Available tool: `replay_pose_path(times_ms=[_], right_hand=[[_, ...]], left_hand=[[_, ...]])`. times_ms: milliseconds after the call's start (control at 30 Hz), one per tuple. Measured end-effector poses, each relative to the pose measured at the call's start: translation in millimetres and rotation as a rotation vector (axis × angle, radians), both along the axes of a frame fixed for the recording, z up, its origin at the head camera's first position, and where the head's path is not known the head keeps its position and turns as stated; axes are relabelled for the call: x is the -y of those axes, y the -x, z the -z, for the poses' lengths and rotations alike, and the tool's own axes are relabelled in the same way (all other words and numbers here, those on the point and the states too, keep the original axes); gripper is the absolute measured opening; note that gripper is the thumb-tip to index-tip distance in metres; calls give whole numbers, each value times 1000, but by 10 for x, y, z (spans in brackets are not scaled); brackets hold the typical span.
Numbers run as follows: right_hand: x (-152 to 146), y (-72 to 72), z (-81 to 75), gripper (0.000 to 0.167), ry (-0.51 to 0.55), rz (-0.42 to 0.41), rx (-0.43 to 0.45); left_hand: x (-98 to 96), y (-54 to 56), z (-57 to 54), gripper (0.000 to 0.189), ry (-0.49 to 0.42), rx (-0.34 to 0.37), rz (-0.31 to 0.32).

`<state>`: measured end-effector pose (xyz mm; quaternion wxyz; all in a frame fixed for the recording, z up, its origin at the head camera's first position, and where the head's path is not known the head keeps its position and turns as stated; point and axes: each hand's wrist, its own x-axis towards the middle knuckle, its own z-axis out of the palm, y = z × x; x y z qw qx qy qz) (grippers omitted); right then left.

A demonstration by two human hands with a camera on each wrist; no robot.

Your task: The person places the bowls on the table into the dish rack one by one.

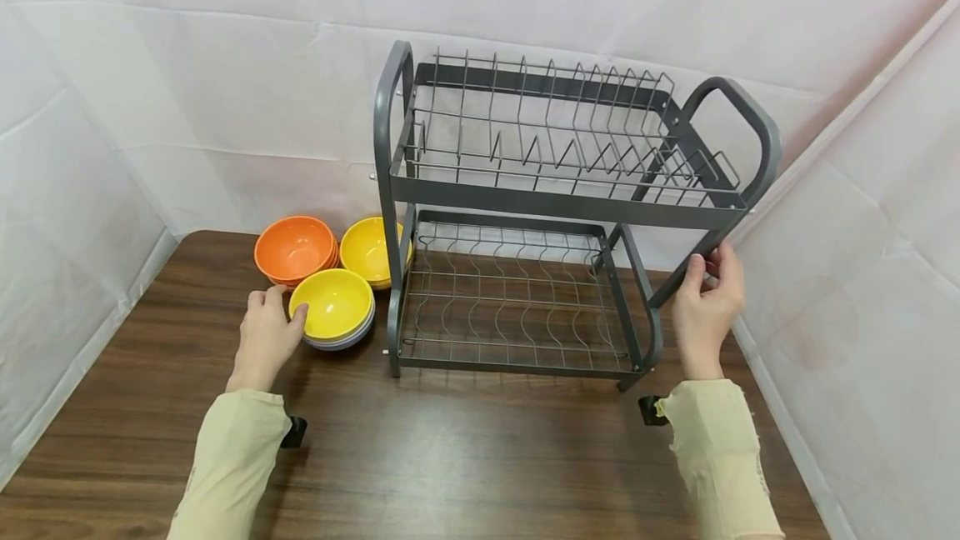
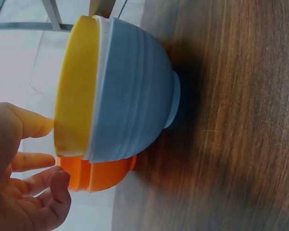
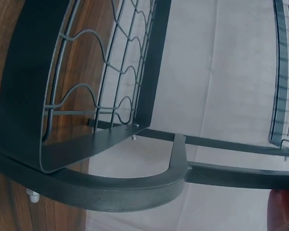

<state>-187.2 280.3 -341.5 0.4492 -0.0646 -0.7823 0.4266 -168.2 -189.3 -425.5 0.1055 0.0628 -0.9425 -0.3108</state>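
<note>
A two-tier grey metal dish rack (image 1: 495, 197) stands on the table. My right hand (image 1: 708, 302) holds its right side post, thumb in front and fingers behind. In the right wrist view, the right fingertips (image 3: 283, 209) show against the frame bar. My left hand (image 1: 267, 336) is at the left side of a yellow bowl (image 1: 331, 304), its thumb right at the rim. That bowl tops a nested stack, with a white edge and a blue-grey bowl (image 2: 135, 91) beneath. The left wrist view shows the other left fingers loosely bent beside the stack.
Orange bowls (image 1: 295, 248) are stacked behind the left hand. More yellow bowls (image 1: 366, 250) stand beside them, partly behind the rack's left post. The brown wooden table (image 1: 450, 448) meets white sheeting (image 1: 225, 82) at the back and sides.
</note>
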Motion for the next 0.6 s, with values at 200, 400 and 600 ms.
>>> replay_pose_path(times_ms=[200,400,600], right_hand=[[9,3,-9,27,17,45,-18],[-80,67,59,27,-1,73,-8],[-88,72,77,27,4,77,-9]], left_hand=[[8,44,37,43,7,30,7],[10,74,62,38,-5,7,-4],[12,93,68,33,-5,11,-20]])
